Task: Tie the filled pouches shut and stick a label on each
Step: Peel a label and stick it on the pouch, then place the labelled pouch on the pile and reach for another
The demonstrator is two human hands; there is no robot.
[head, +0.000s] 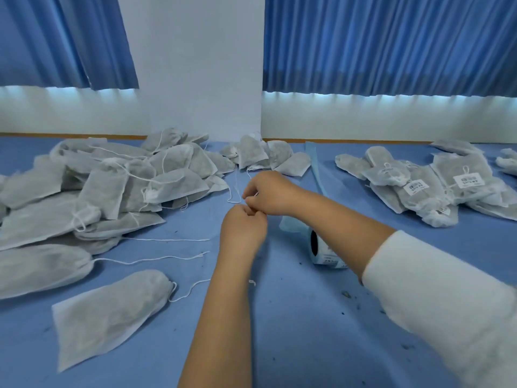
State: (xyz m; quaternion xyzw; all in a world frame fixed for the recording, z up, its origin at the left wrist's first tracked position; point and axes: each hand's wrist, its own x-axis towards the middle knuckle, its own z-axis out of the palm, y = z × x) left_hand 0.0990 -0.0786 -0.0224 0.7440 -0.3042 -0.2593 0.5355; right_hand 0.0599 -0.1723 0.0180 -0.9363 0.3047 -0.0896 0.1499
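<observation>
On the blue table (pixel 282 326), near the middle, the two hands are bunched close and touch each other. The right hand (pixel 270 194) has its fingers curled, and its tips pinch a tiny white bit (pixel 256 194); it is too small to tell if it is string or a sticker. The left hand (pixel 243 229) sits just below it with fingers curled tight too, tips pressed up to the right hand, and I cannot tell what it holds. Just beside the right arm lies the label roll (pixel 321 249) on its side, with a blue strip (pixel 314 169) running away from it. On the left is a big pile of grey pouches (pixel 112 186) with loose white strings (pixel 156 259) trailing out. One pouch (pixel 112 309) lies alone, close to the camera. Well off to the right is another pile (pixel 397 191), and these wear white labels (pixel 469 181). Small dark crumbs (pixel 347 294) dot the table. A white sleeve (pixel 436 301) covers the right arm. Behind are a white wall (pixel 193 65) and blue curtains (pixel 391 43).
</observation>
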